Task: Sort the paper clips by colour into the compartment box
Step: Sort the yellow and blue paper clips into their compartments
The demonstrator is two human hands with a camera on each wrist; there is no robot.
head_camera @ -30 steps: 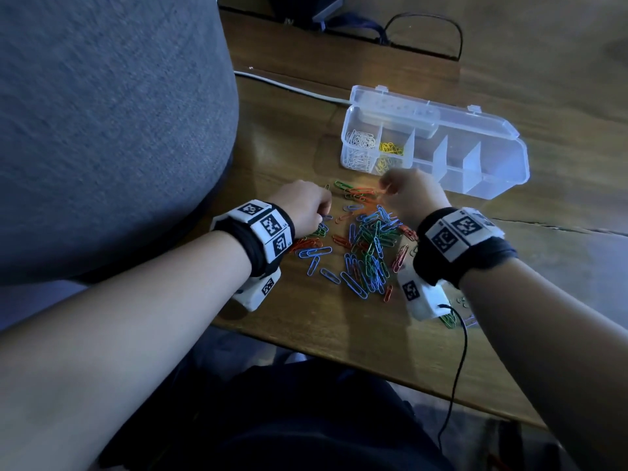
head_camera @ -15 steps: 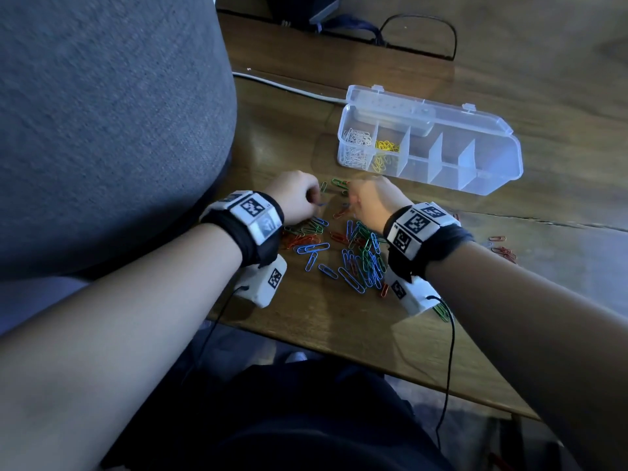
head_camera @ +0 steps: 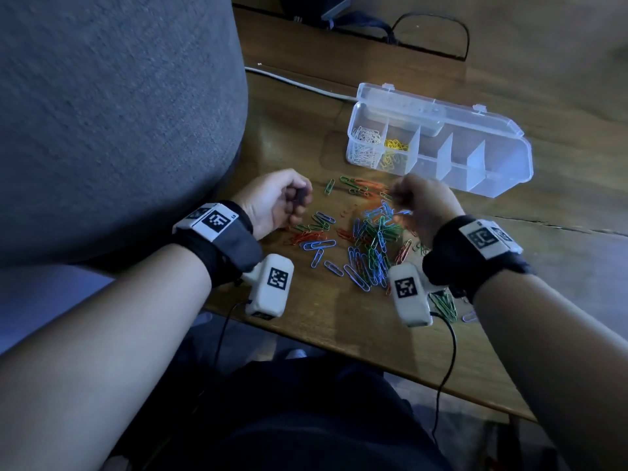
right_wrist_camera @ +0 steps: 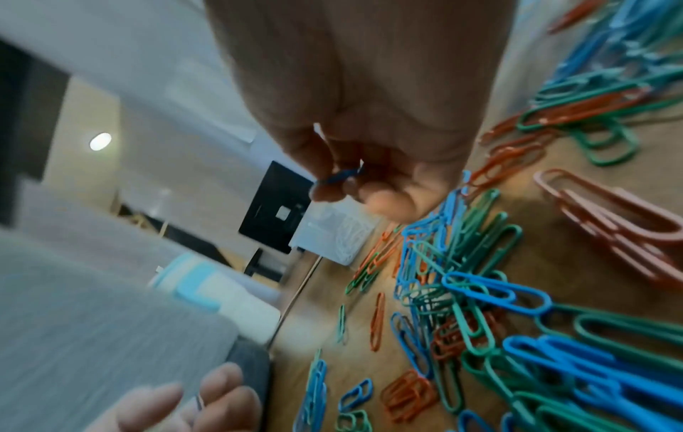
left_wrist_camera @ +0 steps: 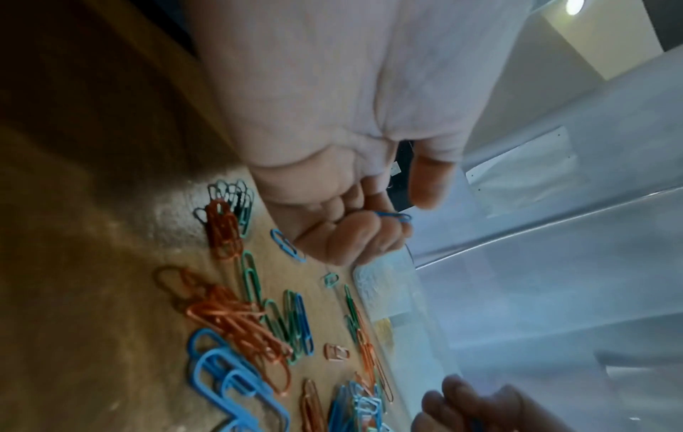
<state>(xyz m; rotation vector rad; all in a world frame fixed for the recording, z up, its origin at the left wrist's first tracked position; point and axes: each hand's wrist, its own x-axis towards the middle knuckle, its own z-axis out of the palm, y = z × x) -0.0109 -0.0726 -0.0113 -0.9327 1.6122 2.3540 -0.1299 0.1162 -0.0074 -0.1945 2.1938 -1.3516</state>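
Observation:
A loose pile of blue, green and orange paper clips lies on the wooden table between my hands. The clear compartment box stands open behind it, with white clips in its leftmost compartment and yellow clips in the one beside it. My left hand hovers at the pile's left edge, fingers curled round blue clips. My right hand is raised over the pile's far right and pinches a blue clip between thumb and fingertips.
A grey cushioned chair back fills the left side. A white cable runs across the table behind the box. More green clips lie near the table's front edge, under my right wrist. The box lid leans back.
My right hand came back from the box to the pile, took a blue clip and lifted. My left hand turned palm inwards, still curled.

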